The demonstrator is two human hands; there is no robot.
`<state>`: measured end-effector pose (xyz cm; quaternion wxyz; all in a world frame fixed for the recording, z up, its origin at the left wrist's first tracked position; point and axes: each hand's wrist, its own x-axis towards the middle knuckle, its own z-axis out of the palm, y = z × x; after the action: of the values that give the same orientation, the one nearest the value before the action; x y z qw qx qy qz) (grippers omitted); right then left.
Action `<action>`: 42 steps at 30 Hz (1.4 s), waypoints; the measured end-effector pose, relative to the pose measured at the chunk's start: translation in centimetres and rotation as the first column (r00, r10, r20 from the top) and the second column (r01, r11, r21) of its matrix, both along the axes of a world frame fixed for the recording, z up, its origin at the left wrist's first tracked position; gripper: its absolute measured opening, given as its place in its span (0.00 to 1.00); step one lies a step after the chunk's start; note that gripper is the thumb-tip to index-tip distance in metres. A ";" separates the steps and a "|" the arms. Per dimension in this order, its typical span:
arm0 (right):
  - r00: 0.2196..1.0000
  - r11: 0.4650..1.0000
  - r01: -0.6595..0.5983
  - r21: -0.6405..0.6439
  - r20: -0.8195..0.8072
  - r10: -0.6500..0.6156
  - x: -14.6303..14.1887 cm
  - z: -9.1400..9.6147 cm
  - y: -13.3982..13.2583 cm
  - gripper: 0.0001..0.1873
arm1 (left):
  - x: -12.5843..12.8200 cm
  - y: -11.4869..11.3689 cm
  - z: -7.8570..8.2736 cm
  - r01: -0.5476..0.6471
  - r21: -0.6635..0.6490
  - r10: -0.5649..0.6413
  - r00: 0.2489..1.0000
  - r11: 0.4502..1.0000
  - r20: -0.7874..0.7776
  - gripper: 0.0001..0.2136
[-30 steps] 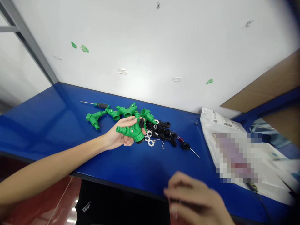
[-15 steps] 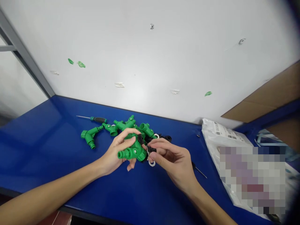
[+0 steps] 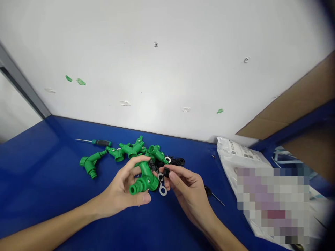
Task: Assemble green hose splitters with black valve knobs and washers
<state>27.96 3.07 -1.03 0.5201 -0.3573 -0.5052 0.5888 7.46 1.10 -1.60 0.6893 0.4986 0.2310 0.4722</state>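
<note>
Green hose splitter (image 3: 145, 180) lies in the left hand (image 3: 119, 191), whose grip curls round its body, with the threaded spout pointing down and toward the right. Just beside it, the right hand (image 3: 187, 191) has its grip pinching a small black fitting (image 3: 166, 172) between thumb and forefinger, against the splitter's side but not clearly seated. White washers (image 3: 163, 190) sit just below that grip. Only this splitter is in hand; whether it is complete cannot be told. Beyond the grips lie more green splitters (image 3: 132, 149) and loose black parts (image 3: 178, 161) on the bench (image 3: 39, 164). Farther off are a screwdriver (image 3: 101, 143), a white bag (image 3: 230, 148) and a white wall (image 3: 157, 87).
</note>
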 end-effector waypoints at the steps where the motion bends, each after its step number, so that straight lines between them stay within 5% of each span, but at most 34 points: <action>1: 1.000 1.000 -0.010 -0.005 -0.003 0.010 0.0 0.1 -0.2 0.13 | 0.1 -0.1 -0.1 -0.011 0.014 0.011 1.000 1.000 -0.015 0.27; 5: 0.998 0.990 -0.044 0.134 0.050 0.038 -0.2 0.6 -1.0 0.10 | 0.4 -0.5 -0.1 -0.019 0.031 0.020 0.999 0.999 -0.027 0.23; 11: 0.978 0.910 0.043 0.412 0.168 -0.123 -0.3 1.5 -1.6 0.10 | 0.4 -0.4 -0.3 0.005 0.025 -0.007 0.997 1.000 0.074 0.32; 19: 0.979 0.902 -0.058 0.429 0.202 -0.033 -0.6 1.5 -2.8 0.15 | 1.0 -1.0 0.6 0.009 0.144 -0.011 1.000 0.990 0.015 0.28; 36: 0.944 0.826 -0.088 0.557 0.310 -0.109 -0.5 1.1 -3.5 0.20 | 0.9 -1.2 0.1 0.057 0.125 -0.058 0.998 0.990 -0.001 0.29; 42: 0.939 0.846 -0.099 0.524 0.332 -0.095 -0.4 1.4 -3.4 0.16 | 1.0 -1.2 0.3 0.034 0.142 -0.031 0.999 0.989 -0.021 0.28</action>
<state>27.58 -0.32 0.32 0.5013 -0.2957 -0.7322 0.3537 8.48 -0.14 -1.27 0.6573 0.5547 0.1947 0.4716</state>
